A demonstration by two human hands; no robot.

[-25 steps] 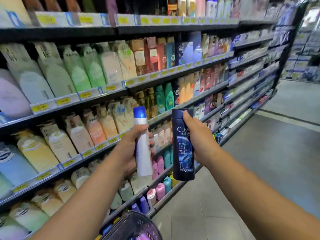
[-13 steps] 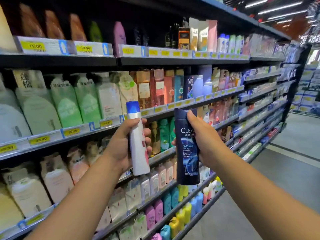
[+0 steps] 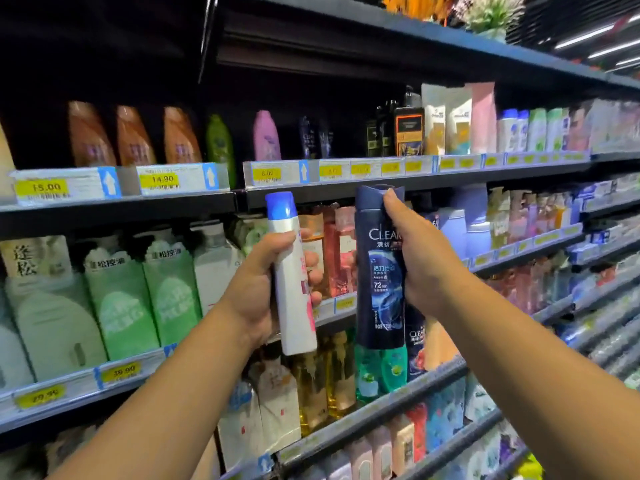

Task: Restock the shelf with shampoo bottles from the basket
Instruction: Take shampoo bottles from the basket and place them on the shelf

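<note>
Mid-restock: left grip (image 3: 254, 292) wraps white bottle (image 3: 291, 282), right grip (image 3: 420, 268) clutches dark Clear bottle (image 3: 379, 271); next, probably lift both onto shelf (image 3: 318, 194) just above.

- White bottle (image 3: 294, 323), centre of frame: smooth plastic with a semi-gloss finish. Its blue cap (image 3: 280, 206) is glossier.
- Navy bottle (image 3: 379, 271), just right of it: smooth dark plastic, shiny, with a glossy printed label.
- Shelf rails (image 3: 117, 211), running across the frame: apparently dark painted metal, matt.
- Price strips (image 3: 65, 185), upper left: clear shiny plastic over yellow paper tags.
- Green pouches (image 3: 117, 299), left of centre: soft flexible plastic film with a low sheen.
- Amber bottles (image 3: 313, 386), lower centre: translucent glossy plastic.
- Brown bottles (image 3: 90, 136), upper left: opaque plastic with a soft sheen; blurred, so finer texture is unreadable.
</note>
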